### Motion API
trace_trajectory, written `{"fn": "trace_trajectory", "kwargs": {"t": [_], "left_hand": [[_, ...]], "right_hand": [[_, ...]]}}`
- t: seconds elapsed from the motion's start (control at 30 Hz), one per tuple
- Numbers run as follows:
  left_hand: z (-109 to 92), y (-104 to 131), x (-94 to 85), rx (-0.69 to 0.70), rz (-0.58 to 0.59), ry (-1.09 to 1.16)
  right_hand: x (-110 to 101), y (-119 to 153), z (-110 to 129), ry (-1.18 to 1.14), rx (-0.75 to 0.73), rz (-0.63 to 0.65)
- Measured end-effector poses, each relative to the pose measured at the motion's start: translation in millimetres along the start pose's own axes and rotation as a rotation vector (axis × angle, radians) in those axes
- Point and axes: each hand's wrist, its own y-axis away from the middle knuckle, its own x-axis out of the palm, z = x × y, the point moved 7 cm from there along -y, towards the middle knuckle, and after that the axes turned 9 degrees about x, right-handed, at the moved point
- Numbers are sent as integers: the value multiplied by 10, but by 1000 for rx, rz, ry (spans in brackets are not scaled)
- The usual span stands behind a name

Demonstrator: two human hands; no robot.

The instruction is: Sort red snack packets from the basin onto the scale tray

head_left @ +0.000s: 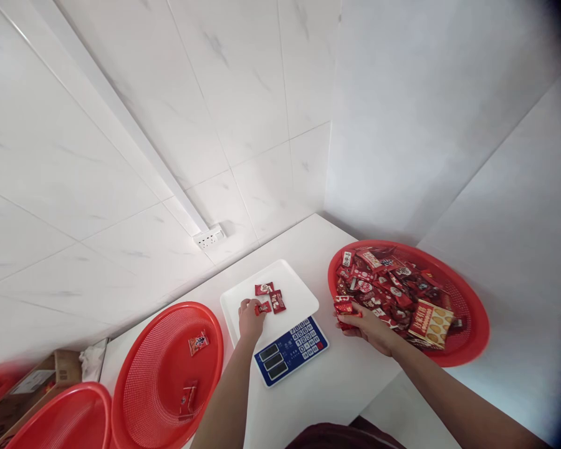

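Nos. 0–9 on scale keypad (305,335), wrapper (277,301) txt too small

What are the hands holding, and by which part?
The right hand holds red packets by their right side; the left hand touches a small wrapper at its left end, grip unclear.

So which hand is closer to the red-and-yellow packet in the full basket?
The right hand: it holds small red packets beside the basket's left rim. The left hand is farther left, at the white tray.
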Motion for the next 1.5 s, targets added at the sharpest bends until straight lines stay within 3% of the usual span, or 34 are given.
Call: {"fn": "trace_trajectory", "kwargs": {"t": [0.27,0.7,0.97,1.13,1.27,1.5], "left_hand": [[-86,35,-38,51,12,-35],[-65,29,-71,8,35,-34],[17,54,-21,-118,22,216],[-104,142,-18,-155,39,494],[-329,269,-83,-123,77,687],[-679,506,-192,-86,133,908]], "right_hand": [[-7,-16,-3,2,17,-3],[7,8,15,-2,29,-15],[1,-5,1,-4,28,-15],[19,16,0,31,10,-29],[196,61,36,61,-21,-49],[921,132,234,6,-45,123]]}}
